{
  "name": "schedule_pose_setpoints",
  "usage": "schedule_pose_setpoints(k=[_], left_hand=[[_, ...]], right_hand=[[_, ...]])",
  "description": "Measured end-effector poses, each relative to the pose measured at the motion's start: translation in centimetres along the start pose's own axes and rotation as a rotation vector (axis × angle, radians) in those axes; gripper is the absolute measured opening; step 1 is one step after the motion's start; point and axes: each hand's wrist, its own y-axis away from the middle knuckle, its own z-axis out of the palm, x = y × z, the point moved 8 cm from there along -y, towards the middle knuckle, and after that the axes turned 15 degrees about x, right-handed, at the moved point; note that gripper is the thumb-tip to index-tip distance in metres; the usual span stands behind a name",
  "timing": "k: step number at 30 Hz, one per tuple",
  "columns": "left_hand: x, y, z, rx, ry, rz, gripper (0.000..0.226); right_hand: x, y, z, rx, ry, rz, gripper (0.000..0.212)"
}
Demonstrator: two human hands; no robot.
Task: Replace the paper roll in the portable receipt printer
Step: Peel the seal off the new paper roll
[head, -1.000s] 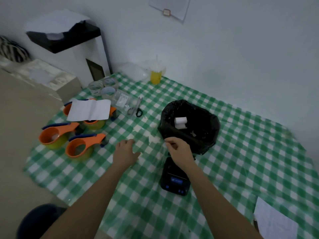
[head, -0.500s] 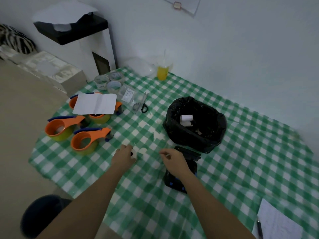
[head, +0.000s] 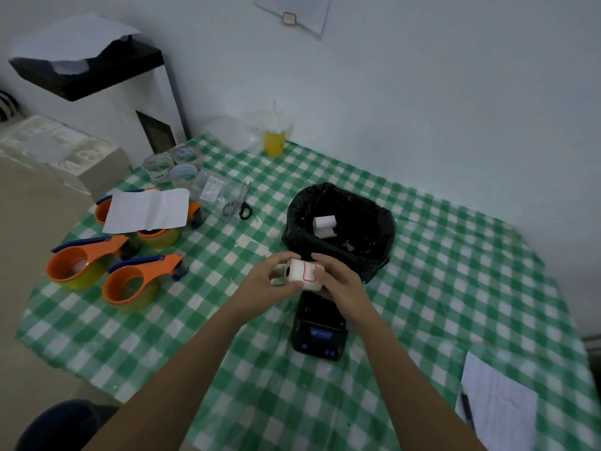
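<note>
Both hands — left hand point(head: 271, 277) and right hand point(head: 338, 281) — grasped the paper roll point(head: 300, 274), lifted just above the printer point(head: 320, 330). Doing it well probably meant finding the loose end first — then lowering the roll squarely into the printer below the grip.

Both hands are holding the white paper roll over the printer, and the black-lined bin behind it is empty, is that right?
Not quite. The head view shows the black-lined bin holds a used white roll. Otherwise right: left hand and right hand hold the white paper roll above the black printer.
</note>
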Motion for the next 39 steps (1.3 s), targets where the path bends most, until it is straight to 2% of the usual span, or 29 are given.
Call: schedule_pose_setpoints(k=[5,8,12,20,24,29,35,39], left_hand=[[1.9,0.6,2.1,-0.140,0.086,-0.021,0.043],[2.7,0.8,3.0,-0.148,0.203,-0.141,0.034],[3.0,0.7,3.8,-0.134,0.167,-0.240,0.023],[3.7,0.0,4.3,-0.056,0.193,-0.143,0.010],[4.0,0.1,4.5,-0.046,0.182,-0.117,0.011],[4.1,0.0,4.3,-0.029,0.122,-0.078,0.015],[3.5,-0.2,4.3,-0.014,0.085,-0.098,0.020],[3.2,-0.2,4.6,-0.020,0.110,-0.128,0.019]], right_hand=[[-1.3,1.3,-3.4,0.099,-0.044,-0.092,0.020],[-2.1,1.9,-4.1,0.103,-0.057,-0.147,0.020],[-3.1,2.2,-4.5,0.128,-0.032,-0.223,0.017],[-4.0,2.0,-5.2,0.238,0.147,-0.335,0.017],[-4.5,1.8,-5.7,0.294,0.198,-0.368,0.005],[-4.9,1.9,-5.6,0.327,0.252,-0.406,0.012],[-4.6,1.5,-5.4,0.347,0.388,-0.427,0.007],[-4.2,1.4,-5.4,0.344,0.371,-0.414,0.012]])
